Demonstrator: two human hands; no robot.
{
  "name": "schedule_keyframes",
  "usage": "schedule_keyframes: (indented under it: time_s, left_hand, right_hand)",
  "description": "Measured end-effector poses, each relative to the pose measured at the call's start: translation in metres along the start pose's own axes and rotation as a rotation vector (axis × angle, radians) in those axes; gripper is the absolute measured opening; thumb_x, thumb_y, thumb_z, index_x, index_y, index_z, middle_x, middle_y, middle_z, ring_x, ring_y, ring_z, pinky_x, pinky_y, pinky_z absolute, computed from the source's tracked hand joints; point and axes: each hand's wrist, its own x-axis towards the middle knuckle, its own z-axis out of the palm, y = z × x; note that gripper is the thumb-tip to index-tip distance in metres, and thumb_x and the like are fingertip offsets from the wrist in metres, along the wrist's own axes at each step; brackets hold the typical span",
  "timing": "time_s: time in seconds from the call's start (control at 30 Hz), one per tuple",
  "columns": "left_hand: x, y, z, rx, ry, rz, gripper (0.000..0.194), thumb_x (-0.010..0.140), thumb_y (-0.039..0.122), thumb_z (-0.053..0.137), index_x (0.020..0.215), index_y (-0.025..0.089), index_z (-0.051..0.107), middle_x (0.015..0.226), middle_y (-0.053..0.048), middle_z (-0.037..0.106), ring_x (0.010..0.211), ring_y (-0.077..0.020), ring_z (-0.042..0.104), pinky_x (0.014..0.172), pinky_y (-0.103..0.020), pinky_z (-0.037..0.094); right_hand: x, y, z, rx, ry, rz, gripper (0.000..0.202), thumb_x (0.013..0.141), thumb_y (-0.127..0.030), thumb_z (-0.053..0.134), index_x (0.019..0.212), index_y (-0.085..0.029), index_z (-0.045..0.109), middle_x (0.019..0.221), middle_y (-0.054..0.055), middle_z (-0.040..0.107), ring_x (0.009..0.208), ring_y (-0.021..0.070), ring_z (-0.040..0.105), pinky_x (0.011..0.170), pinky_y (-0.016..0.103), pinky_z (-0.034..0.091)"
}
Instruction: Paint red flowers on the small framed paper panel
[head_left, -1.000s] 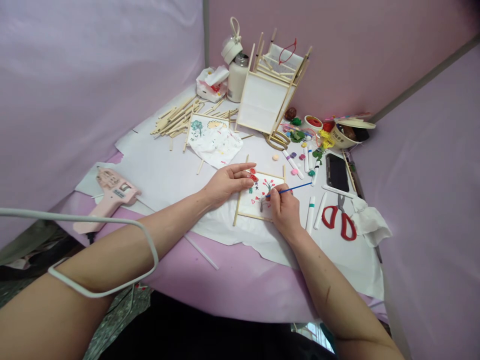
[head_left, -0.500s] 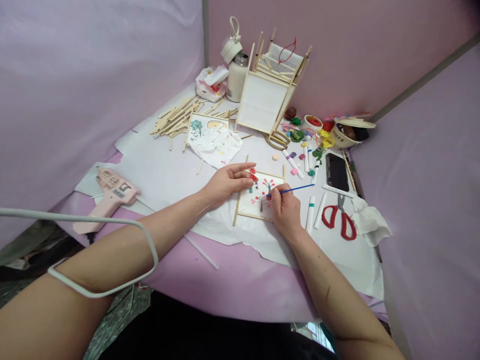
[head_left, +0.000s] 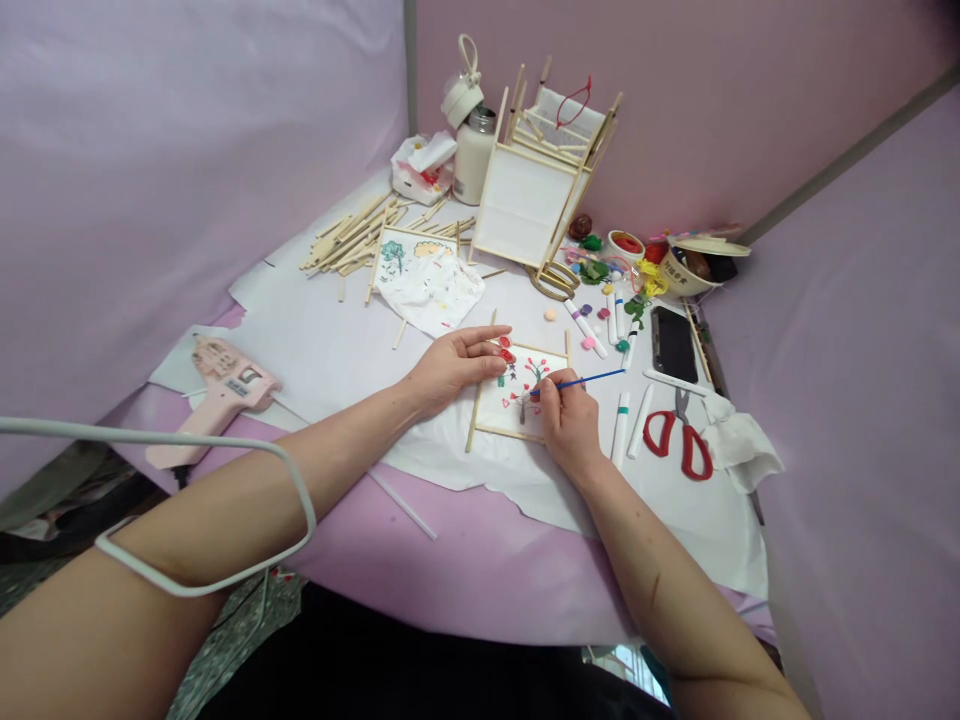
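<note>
A paintbrush with a blue handle [head_left: 602, 376] is pinched in my right hand [head_left: 573, 418], its tip down near a painted tree. The white panel [head_left: 491, 415] under it has a wooden stick frame and bears red-dotted trees and small figures. My left hand [head_left: 456, 368] rests at the panel's left side. Between its thumb and stretched fingers sits a small red paint pot [head_left: 507, 356], partly covered by the fingers. Beyond lies a second painted panel [head_left: 420, 243], with a stained white tissue [head_left: 435, 288] over it.
A pink glue gun [head_left: 225, 395] lies left; its cable loops over my left forearm. Wooden sticks [head_left: 352, 235], a bottle [head_left: 474, 160] and a stick-framed lantern [head_left: 525, 200] stand behind. Markers [head_left: 621, 428], red-handled scissors [head_left: 682, 440], a phone [head_left: 674, 343] and a bowl [head_left: 686, 275] are right.
My right hand and the paintbrush have shifted very slightly left. My left hand and the panel stay where they were.
</note>
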Motion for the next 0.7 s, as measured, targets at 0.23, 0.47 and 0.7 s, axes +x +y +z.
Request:
schedule_keyframes:
  time_s: [0.23, 0.47, 0.7]
  left_hand:
    - [0.0, 0.0, 0.0, -0.006, -0.005, -0.001, 0.057, 0.062, 0.018, 0.086, 0.117, 0.02, 0.069, 0.085, 0.0, 0.071, 0.079, -0.0141, 0.068, 0.09, -0.035, 0.05]
    - [0.001, -0.001, -0.001, 0.035, -0.017, 0.01, 0.057, 0.063, 0.019, 0.085, 0.117, 0.021, 0.069, 0.084, 0.001, 0.07, 0.083, -0.0148, 0.067, 0.09, -0.034, 0.048]
    - [0.002, -0.002, -0.003, 0.095, -0.037, 0.026, 0.055, 0.064, 0.019, 0.085, 0.117, 0.022, 0.07, 0.082, 0.002, 0.067, 0.085, -0.0143, 0.065, 0.09, -0.032, 0.046]
  right_hand:
    - [-0.001, -0.004, -0.003, 0.056, 0.1, -0.014, 0.021, 0.098, -0.034, 0.041, 0.089, -0.022, 0.056, 0.081, 0.003, 0.065, 0.075, 0.018, 0.064, 0.07, 0.032, 0.048]
    - [-0.005, -0.014, -0.008, 0.284, 0.35, -0.146, 0.015, 0.097, -0.026, 0.043, 0.098, -0.022, 0.057, 0.087, 0.004, 0.063, 0.074, 0.0172, 0.063, 0.067, 0.035, 0.051]
    - [-0.009, -0.019, -0.013, 0.374, 0.324, -0.069, 0.018, 0.097, -0.027, 0.043, 0.088, -0.022, 0.058, 0.079, 0.003, 0.061, 0.069, 0.0169, 0.062, 0.062, 0.034, 0.051]
